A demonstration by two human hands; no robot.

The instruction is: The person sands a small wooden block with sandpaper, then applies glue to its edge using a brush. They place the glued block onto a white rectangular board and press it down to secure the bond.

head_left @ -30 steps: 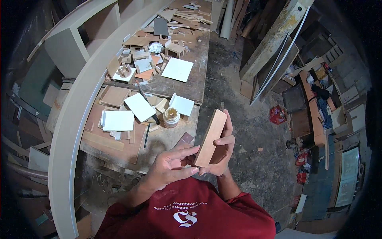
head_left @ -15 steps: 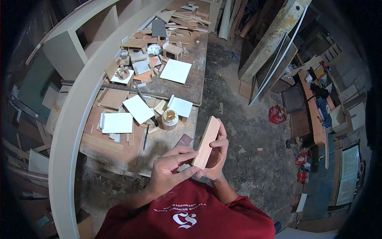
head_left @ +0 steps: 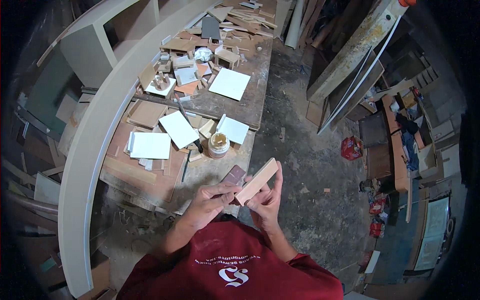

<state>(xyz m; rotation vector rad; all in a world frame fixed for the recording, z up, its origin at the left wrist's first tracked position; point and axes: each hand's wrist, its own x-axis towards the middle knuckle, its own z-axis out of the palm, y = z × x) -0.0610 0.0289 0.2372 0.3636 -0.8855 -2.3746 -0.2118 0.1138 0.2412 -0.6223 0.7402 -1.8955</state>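
A pale rectangular wooden block [head_left: 257, 182] is held in front of my chest, slanting up to the right. My right hand [head_left: 267, 202] wraps it from the right and below, with the thumb near its lower end and a finger behind its upper end. At the block's lower left end, my left hand [head_left: 212, 200] has its thumb and fingers pinched together against the wood; the exact contact is partly hidden. Just beyond the left fingers, a flat reddish-brown piece [head_left: 233, 175] lies at the table's corner.
On the worktable [head_left: 200, 175] stand an open jar [head_left: 218, 146] of tan paste and several white panels [head_left: 150, 145]. Wood offcuts [head_left: 245, 22] and a small wooden stool-shaped piece [head_left: 227, 56] lie farther back. A long curved panel [head_left: 80, 150] runs along the left. A post [head_left: 350, 55] leans at right.
The block has tipped lower and more to the right, turning in my right hand. My left fingers have drawn together at its lower end. The view has shifted slightly.
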